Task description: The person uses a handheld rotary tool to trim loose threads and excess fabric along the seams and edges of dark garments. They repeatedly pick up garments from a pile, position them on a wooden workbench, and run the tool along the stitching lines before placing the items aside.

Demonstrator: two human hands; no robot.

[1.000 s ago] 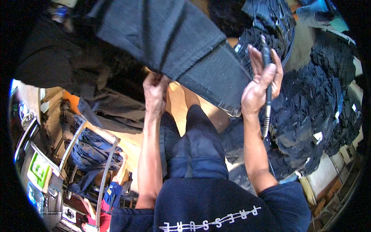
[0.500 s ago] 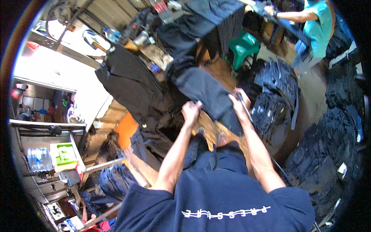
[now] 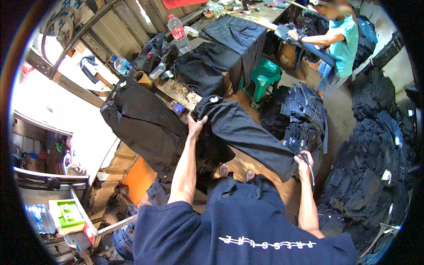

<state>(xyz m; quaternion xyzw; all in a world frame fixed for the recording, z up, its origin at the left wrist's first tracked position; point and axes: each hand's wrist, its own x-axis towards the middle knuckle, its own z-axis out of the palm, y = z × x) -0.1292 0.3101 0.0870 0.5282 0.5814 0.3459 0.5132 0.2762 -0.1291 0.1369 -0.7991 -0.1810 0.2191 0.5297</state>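
Note:
A pair of black trousers (image 3: 251, 134) is stretched between my two hands, running from middle left down to the right. My left hand (image 3: 195, 126) is closed on it near the waistband end, where a small white tag shows. At the leg's lower end, my right hand (image 3: 304, 164) is closed at the hem and also holds a slim dark tool (image 3: 311, 173) whose kind I cannot make out. Another dark pair of trousers (image 3: 143, 128) lies spread to the left of my left hand.
Stacked dark jeans (image 3: 304, 110) stand to the right, before a green plastic stool (image 3: 265, 77). A large heap of dark garments (image 3: 362, 163) fills the right side. A co-worker (image 3: 338, 42) handles a garment at far right. A plastic bottle (image 3: 177, 33) stands at the back.
My hands have moved apart, the left one up and left, the right one down and right. The trousers, bunched and blurred before, now hang stretched between them.

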